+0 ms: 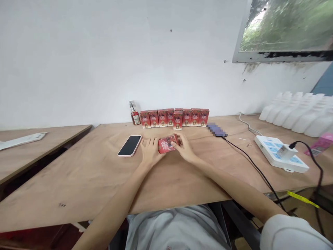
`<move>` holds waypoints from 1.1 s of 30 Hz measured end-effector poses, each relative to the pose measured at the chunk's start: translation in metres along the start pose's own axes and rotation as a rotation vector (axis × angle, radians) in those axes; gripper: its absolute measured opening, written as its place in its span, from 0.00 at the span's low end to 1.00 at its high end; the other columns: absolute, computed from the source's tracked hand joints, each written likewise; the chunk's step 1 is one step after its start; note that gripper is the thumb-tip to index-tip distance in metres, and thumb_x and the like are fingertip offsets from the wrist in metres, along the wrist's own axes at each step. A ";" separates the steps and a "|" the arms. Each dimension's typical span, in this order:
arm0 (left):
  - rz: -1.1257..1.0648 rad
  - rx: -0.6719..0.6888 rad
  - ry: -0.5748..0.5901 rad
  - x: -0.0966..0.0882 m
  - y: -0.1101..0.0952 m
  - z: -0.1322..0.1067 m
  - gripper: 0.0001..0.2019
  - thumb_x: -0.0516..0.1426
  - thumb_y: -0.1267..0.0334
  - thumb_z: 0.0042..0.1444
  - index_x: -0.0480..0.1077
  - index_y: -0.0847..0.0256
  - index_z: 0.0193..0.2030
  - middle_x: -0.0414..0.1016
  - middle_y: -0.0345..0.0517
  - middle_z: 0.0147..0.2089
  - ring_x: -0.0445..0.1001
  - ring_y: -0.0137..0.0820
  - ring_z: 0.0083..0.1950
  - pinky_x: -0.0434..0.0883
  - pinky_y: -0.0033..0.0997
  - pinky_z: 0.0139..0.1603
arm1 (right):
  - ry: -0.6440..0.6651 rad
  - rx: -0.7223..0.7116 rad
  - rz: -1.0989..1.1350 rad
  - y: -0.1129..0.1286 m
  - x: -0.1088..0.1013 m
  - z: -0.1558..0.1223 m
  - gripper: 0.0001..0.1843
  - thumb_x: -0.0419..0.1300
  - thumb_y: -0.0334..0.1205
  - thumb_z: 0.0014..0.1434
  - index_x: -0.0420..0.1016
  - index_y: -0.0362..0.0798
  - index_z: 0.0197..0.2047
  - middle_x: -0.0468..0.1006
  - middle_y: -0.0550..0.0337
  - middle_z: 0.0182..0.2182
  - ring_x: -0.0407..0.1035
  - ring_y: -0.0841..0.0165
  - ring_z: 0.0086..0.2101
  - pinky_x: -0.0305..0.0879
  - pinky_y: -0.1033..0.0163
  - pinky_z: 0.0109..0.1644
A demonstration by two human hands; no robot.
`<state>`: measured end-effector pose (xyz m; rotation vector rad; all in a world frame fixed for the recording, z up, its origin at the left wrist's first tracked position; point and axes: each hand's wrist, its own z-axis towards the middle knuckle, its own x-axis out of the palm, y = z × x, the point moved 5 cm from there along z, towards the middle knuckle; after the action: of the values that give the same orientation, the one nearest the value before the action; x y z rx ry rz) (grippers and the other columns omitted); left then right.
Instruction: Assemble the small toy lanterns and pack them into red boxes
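A small red printed carton (165, 144) lies tilted on the wooden table in front of me. My right hand (183, 148) is closed on its right end, thumb on the printed face. My left hand (150, 150) rests at the carton's left end, palm down with its fingers spread on the table. Behind the hands, several matching red cartons (162, 118) stand upright in a row. One more upright carton (178, 120) stands just in front of that row. A small bottle with a red label (135, 117) stands at the row's left end.
Left of my hands lies a phone (130, 145), screen up. A purple, partly blurred device (218, 130) with a black cable lies right. Farther right are a white power strip (278, 152) with a plugged-in charger, white bottles (296, 113) and a pink item (321, 143).
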<state>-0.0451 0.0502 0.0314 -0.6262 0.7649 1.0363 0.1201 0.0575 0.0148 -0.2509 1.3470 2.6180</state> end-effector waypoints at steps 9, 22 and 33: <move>0.051 0.083 0.010 -0.003 -0.005 0.001 0.24 0.58 0.49 0.47 0.66 0.61 0.49 0.73 0.55 0.48 0.68 0.46 0.51 0.59 0.46 0.55 | -0.070 0.047 0.101 -0.005 0.000 -0.009 0.27 0.54 0.57 0.59 0.62 0.53 0.57 0.70 0.53 0.53 0.67 0.63 0.49 0.65 0.56 0.53; -0.074 0.019 0.050 -0.004 0.006 0.002 0.23 0.60 0.52 0.49 0.63 0.59 0.49 0.71 0.51 0.48 0.70 0.42 0.50 0.69 0.36 0.47 | -0.162 -0.060 -0.115 0.010 -0.027 -0.005 0.17 0.46 0.46 0.63 0.75 0.53 0.39 0.70 0.57 0.42 0.67 0.64 0.46 0.62 0.57 0.54; 0.026 0.062 -0.045 -0.010 0.007 0.003 0.24 0.57 0.51 0.53 0.61 0.60 0.54 0.69 0.53 0.53 0.64 0.45 0.56 0.69 0.41 0.51 | -0.099 0.201 -0.051 -0.012 -0.020 -0.003 0.13 0.59 0.49 0.53 0.74 0.48 0.27 0.65 0.57 0.42 0.67 0.63 0.43 0.63 0.54 0.54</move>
<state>-0.0540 0.0496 0.0407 -0.5394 0.7647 1.0427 0.1428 0.0602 0.0079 -0.1230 1.5335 2.3974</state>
